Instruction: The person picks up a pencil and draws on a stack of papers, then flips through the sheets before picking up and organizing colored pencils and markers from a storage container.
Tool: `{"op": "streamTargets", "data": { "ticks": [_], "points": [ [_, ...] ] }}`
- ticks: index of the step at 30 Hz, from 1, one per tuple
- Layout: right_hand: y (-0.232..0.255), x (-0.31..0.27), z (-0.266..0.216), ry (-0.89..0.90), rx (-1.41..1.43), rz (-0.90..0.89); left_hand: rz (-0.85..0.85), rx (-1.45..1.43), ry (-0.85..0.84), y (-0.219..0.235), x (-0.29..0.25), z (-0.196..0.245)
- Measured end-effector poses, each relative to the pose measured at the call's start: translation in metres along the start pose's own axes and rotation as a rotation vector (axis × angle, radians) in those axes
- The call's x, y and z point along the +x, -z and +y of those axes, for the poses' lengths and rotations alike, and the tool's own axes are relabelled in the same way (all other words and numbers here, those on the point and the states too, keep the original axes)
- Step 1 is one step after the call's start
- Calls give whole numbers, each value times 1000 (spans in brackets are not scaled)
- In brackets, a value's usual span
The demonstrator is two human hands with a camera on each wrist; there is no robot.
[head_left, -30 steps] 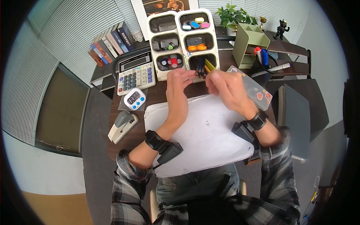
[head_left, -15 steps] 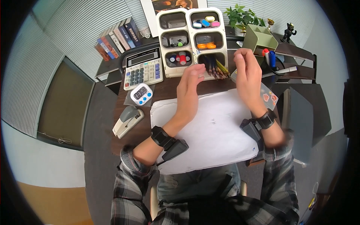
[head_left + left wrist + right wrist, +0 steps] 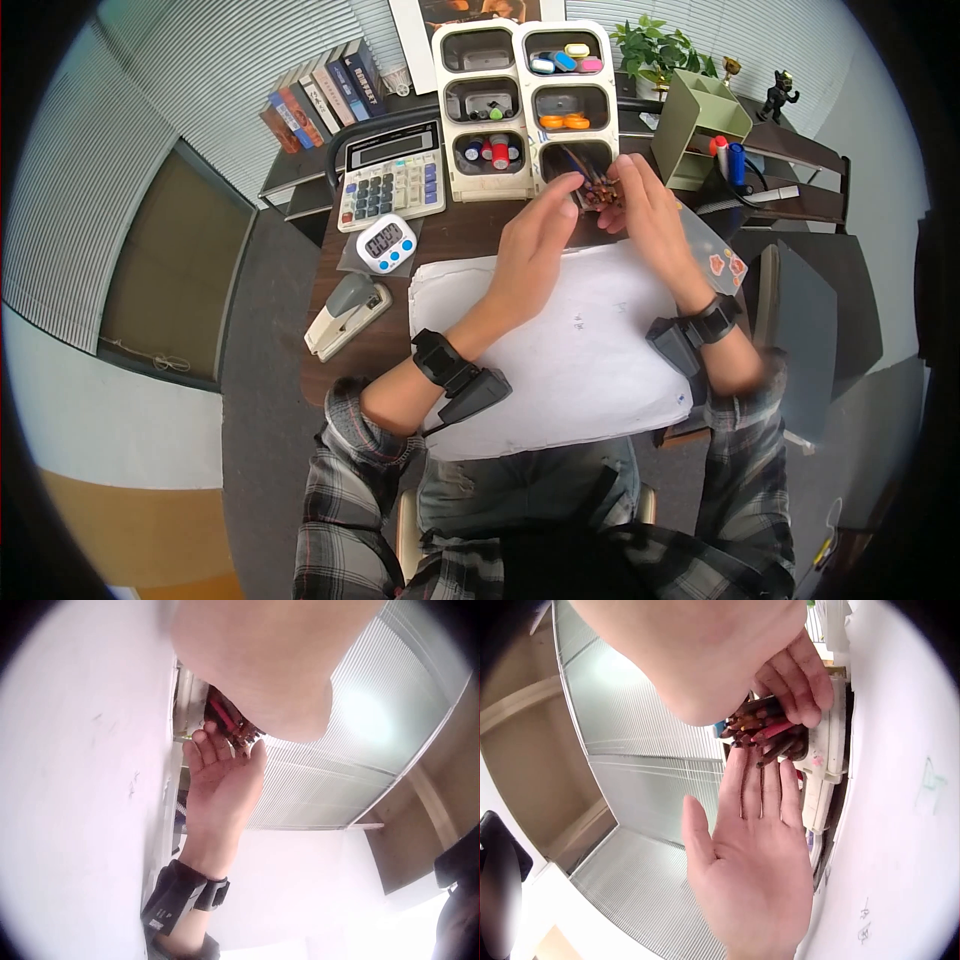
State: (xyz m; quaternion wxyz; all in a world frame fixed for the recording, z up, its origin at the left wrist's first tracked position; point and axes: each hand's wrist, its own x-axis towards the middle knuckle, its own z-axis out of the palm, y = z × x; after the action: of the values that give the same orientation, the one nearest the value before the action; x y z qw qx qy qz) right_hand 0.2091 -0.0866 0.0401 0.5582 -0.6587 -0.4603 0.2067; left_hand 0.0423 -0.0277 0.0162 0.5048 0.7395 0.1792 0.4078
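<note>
Dark coloured pencils [image 3: 598, 190] lean in a bunch in the bottom right compartment of a white organizer [image 3: 490, 187], pointed ends towards the person. My left hand [image 3: 530, 255] is on their left side, fingers nearly straight and fingertips by the points; its open palm [image 3: 754, 862] shows in the right wrist view. To their right, my right hand [image 3: 655, 225] has its fingers gently bent beside the bunch [image 3: 761, 727]. Both hands flank the pencils, and neither grips them. The lower parts of the pencils are hidden inside the compartment.
Left of the organizer are a calculator [image 3: 392, 190], a timer [image 3: 387, 243] and a stapler [image 3: 347, 315]. White paper [image 3: 560, 350] covers the front. A green holder [image 3: 690, 140], markers [image 3: 737, 165] and a clear stickered case [image 3: 722, 262] are at the right.
My right hand swung up and away from the pencils, then came back to their right side. The bunch fanned out to the right and now looks more gathered. My left hand has shifted right.
</note>
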Motion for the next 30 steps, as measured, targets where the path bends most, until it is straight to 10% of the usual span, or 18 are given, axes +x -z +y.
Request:
{"op": "streamTargets", "data": {
  "ticks": [7, 30],
  "points": [
    [2, 3, 9, 15, 37, -72, 236, -2, 13, -1, 7, -23],
    [0, -1, 9, 247, -239, -206, 85, 27, -16, -1, 6, -29]
  ]
}}
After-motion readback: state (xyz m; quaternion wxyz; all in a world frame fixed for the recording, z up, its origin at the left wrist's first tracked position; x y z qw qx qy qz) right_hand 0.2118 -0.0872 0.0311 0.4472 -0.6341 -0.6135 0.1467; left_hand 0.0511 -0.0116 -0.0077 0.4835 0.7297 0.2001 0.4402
